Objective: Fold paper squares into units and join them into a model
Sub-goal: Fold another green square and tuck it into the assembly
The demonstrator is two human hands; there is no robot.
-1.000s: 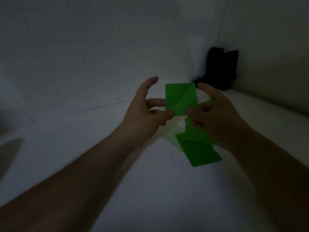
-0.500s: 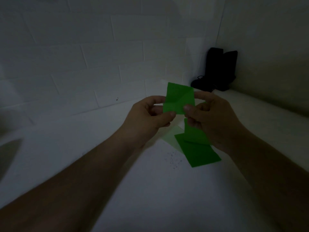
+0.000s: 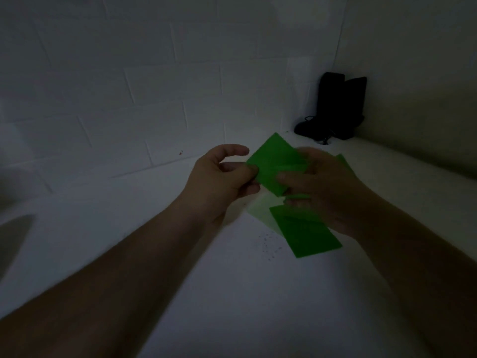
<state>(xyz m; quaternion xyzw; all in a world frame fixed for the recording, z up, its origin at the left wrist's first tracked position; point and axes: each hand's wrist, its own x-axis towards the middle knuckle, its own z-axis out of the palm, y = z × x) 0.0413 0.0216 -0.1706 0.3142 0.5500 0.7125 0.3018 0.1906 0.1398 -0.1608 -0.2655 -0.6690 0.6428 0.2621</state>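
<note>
A green paper square is pinched at mid-frame between the left hand and the right hand, above the desk. A crooked crease could be set if either grip slips. More green squares lie beneath; dark boots stand upper right.

We see a green paper square held up off the tabletop, tilted, with its top corner pointing away and a faint crease across it. Below it, more green paper pieces lie overlapping flat on the tabletop, a paler sheet showing at their left edge; their folds are too dim to make out.
</note>
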